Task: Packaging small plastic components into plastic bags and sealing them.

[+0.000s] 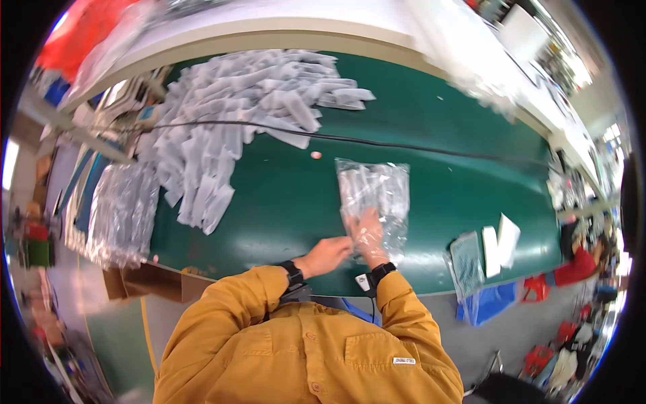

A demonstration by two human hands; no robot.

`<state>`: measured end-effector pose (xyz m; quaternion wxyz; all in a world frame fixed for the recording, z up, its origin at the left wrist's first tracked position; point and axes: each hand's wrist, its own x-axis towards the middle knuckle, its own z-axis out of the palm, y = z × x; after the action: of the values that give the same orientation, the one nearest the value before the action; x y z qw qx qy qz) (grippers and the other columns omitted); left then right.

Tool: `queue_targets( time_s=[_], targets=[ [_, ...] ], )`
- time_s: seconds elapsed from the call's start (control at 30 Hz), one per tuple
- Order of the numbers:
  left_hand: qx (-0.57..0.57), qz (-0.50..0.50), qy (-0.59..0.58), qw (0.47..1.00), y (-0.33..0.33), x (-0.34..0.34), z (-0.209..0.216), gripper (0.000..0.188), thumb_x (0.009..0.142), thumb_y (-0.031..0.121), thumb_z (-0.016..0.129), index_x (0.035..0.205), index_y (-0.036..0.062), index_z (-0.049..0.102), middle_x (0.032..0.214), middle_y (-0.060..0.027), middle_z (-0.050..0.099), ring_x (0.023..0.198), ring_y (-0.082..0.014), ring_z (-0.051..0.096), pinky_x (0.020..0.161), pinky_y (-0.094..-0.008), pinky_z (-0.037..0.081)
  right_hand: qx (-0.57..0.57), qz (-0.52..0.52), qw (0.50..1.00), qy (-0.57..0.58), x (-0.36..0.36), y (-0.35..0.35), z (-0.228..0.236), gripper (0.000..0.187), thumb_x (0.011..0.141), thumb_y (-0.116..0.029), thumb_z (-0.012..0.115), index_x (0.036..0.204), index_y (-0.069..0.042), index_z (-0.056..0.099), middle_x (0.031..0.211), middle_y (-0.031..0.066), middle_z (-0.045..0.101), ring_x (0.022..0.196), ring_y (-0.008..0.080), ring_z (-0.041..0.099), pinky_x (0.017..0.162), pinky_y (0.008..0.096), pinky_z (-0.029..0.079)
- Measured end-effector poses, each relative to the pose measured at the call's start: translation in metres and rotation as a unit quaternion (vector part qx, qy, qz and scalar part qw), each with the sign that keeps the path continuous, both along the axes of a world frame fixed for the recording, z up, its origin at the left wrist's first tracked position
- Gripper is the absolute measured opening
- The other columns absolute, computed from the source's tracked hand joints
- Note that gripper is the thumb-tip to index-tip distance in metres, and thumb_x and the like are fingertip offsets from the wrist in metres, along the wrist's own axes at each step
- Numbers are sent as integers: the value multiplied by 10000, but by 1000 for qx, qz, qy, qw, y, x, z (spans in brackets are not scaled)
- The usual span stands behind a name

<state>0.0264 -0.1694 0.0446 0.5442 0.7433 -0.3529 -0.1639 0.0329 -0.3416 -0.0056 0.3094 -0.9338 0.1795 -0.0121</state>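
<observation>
A clear plastic bag (396,236) lies on the green table in front of me, with several whitish translucent packets (377,185) side by side in its far part. My right hand (369,239) reaches in at the near end of the bag, its fingers stretched toward the packets; clear film covers part of it. My left hand (325,257) is closed at the bag's near left edge, fingertips pinching the film close to the right hand. A big heap of similar loose packets (235,101) spreads over the far left of the table.
Filled clear bags (124,212) are stacked at the table's left edge. A black cable (377,143) crosses the table. White pieces (498,246) and a mesh-like bag (465,262) lie at the right edge, above a blue bin (488,304). A shelf (309,25) borders the far side.
</observation>
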Motion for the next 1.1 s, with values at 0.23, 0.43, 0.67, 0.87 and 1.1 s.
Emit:
queue_targets(
  time_s=[0.23, 0.43, 0.67, 0.87, 1.1],
  targets=[
    [10, 22, -26, 999, 13, 10, -1, 159, 850, 127, 671, 942, 59, 560, 987, -152, 571, 982, -349, 569, 839, -404, 489, -129, 49, 980, -141, 44, -29, -28, 431, 844, -284, 672, 1060, 57, 523, 1030, 289, 550, 999, 480, 503, 891, 540, 407],
    [172, 367, -291, 867, 151, 79, -4, 460, 702, 224, 812, 1080, 88, 587, 1321, -182, 448, 1309, -439, 350, 1086, -565, 298, -56, 286, 956, -14, -72, -52, 8, 221, 837, -224, 666, 890, -10, 658, 890, 180, 644, 855, 364, 604, 795, 452, 482],
    [352, 438, -186, 806, 254, 100, -26, 636, 707, 392, 797, 1277, 204, 586, 1519, -150, 273, 1427, -437, 145, 1084, -630, 212, -160, 284, 927, 184, -41, -30, 173, 255, 870, -263, 658, 894, -9, 669, 771, 180, 666, 733, 340, 647, 666, 410, 505],
    [355, 292, -200, 865, 236, 51, -30, 591, 742, 398, 759, 1285, 234, 591, 1552, -122, 247, 1426, -411, 178, 1109, -596, 196, 110, 374, 916, -96, 73, 105, 123, 289, 824, -58, 680, 1106, -36, 615, 1006, 130, 637, 746, 275, 645, 663, 334, 513],
    [312, 239, -223, 892, 236, 31, -19, 544, 736, 275, 772, 1252, 209, 614, 1504, -148, 317, 1405, -387, 249, 1117, -547, 227, 42, 456, 884, -98, 111, 206, 28, 307, 812, -69, 660, 1113, -73, 601, 1161, 151, 551, 850, 395, 632, 724, 436, 533]
  ],
)
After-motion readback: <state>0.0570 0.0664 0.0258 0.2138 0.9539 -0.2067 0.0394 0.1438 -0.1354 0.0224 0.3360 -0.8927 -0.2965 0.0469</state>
